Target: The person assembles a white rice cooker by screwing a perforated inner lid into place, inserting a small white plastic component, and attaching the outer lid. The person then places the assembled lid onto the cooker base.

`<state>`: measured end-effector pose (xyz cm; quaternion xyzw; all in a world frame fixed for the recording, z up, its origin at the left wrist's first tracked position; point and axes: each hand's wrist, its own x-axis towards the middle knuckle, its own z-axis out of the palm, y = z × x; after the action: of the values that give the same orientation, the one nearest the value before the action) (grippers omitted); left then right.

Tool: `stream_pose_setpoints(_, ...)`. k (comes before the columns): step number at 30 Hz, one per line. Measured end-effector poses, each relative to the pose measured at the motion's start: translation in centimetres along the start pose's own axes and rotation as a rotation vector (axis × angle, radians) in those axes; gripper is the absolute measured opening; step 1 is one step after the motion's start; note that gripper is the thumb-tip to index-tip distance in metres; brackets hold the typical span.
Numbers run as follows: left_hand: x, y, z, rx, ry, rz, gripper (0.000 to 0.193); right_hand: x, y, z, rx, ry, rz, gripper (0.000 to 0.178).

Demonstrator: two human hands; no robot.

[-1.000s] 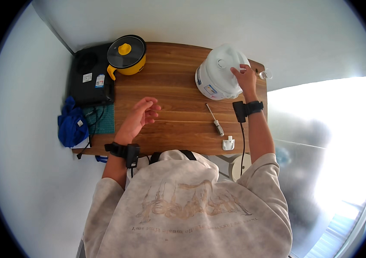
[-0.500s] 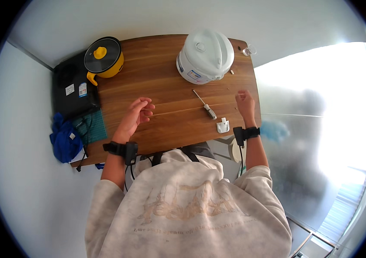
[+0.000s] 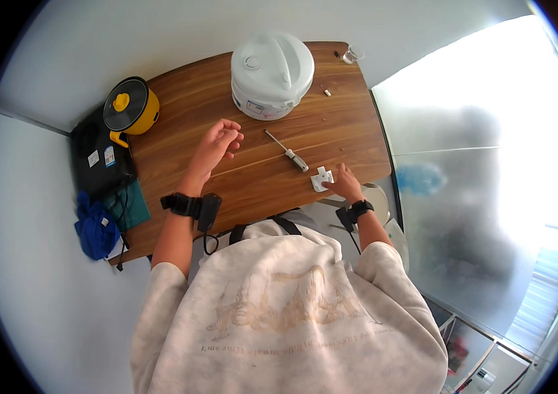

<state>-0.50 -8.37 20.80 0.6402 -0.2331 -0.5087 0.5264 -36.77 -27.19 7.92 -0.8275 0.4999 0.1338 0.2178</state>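
Observation:
My right hand (image 3: 344, 183) reaches over the near right part of the table, thumb and fingers apart. Its thumb lies at the right edge of a small white plastic part (image 3: 320, 180) with a tab. My left hand (image 3: 216, 150) hovers above the middle of the table, holding nothing, with fingers loosely bent and apart. Between the two hands lies a screwdriver (image 3: 296, 159) with a grey handle, its tip toward the far left. Beyond it stands a white rice cooker (image 3: 261, 102) with its lid down.
At the far left, a yellow pot (image 3: 144, 118) with a dark lid stands on a black case (image 3: 88, 177). A blue cloth bag (image 3: 96, 230) and a green mat (image 3: 136, 205) lie in front. A clear cup (image 3: 352, 54) and a small white piece (image 3: 327, 92) are at the far right.
My right hand has come back toward me, from beside the rice cooker to the white plastic part, and its fingers have spread. My left hand has shifted slightly away from me. The view has turned.

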Motion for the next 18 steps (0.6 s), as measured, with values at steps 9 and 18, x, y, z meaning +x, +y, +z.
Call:
stream_pose_setpoints(9,7.0,5.4,6.9,0.842,0.142,0.587,0.027,-0.7,-2.2,2.5,-0.007,0.081,-0.077,0.076)
stream_pose_setpoints(18,12.1,9.1,8.6,1.748,-0.045,0.736,0.063,-0.1,-2.0,0.4,0.299,0.246,-0.183,0.073)
